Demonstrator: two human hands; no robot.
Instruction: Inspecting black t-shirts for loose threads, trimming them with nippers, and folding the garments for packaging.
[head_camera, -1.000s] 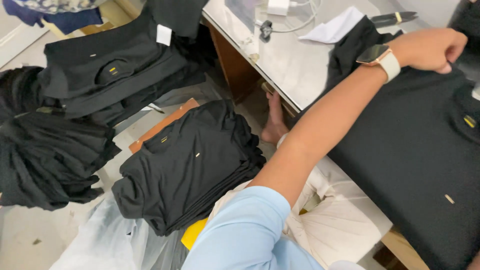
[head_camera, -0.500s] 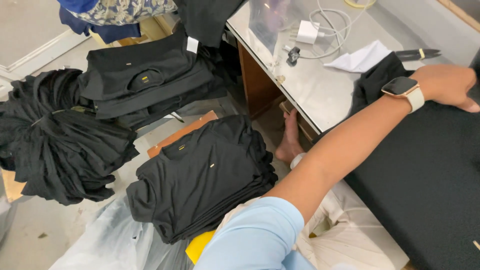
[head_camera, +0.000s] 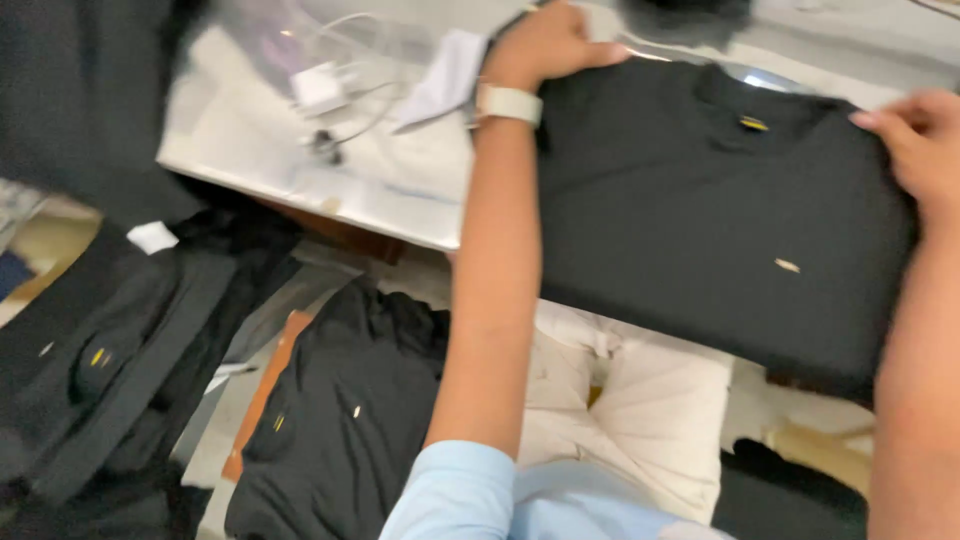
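A folded black t-shirt (head_camera: 700, 210) with a small yellow neck label lies on the white table (head_camera: 300, 170), hanging over its near edge. My left hand (head_camera: 545, 45), with a pale watch on the wrist, grips the shirt's top left corner. My right hand (head_camera: 920, 140) holds the shirt's right edge near the shoulder. Both arms reach forward over my lap.
A white charger with cables (head_camera: 325, 90) and a white paper (head_camera: 445, 80) lie on the table left of the shirt. On the floor to the left sit a stack of folded black shirts (head_camera: 330, 420) and more black garments (head_camera: 100, 370). My pale trousers (head_camera: 640, 400) show below.
The view has swung right and closer to the table. My right hand has come into view on the shirt's right edge. My left hand stays at the shirt's top left corner.
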